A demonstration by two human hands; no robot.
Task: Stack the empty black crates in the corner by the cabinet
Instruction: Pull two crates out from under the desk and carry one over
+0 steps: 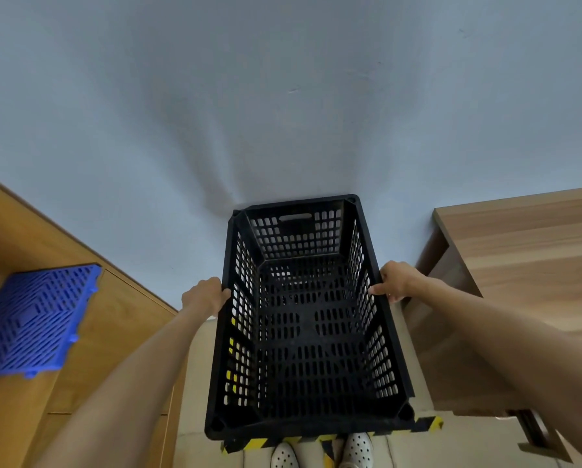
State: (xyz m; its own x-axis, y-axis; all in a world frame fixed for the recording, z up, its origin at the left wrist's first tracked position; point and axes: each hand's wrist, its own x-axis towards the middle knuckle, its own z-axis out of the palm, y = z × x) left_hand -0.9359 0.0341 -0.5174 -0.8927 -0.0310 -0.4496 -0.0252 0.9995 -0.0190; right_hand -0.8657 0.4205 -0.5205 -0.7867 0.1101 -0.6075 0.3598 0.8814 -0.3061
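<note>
A black perforated crate (309, 332) fills the lower middle of the head view, empty, its far end against the pale wall. My left hand (204, 295) grips the crate's left rim and my right hand (396, 280) grips the right rim, both about midway along the long sides. Through the crate's holes I see more black lattice below it, but I cannot tell whether that is another crate. The crate sits between a wooden cabinet (120, 332) on the left and a wooden table (525, 265) on the right.
A blue slatted plastic panel (36, 319) lies on the left cabinet's top. Yellow-and-black hazard tape (428, 424) runs across the floor at the crate's near end. My white shoes (358, 449) stand just behind the tape. The pale wall (282, 96) closes off the far side.
</note>
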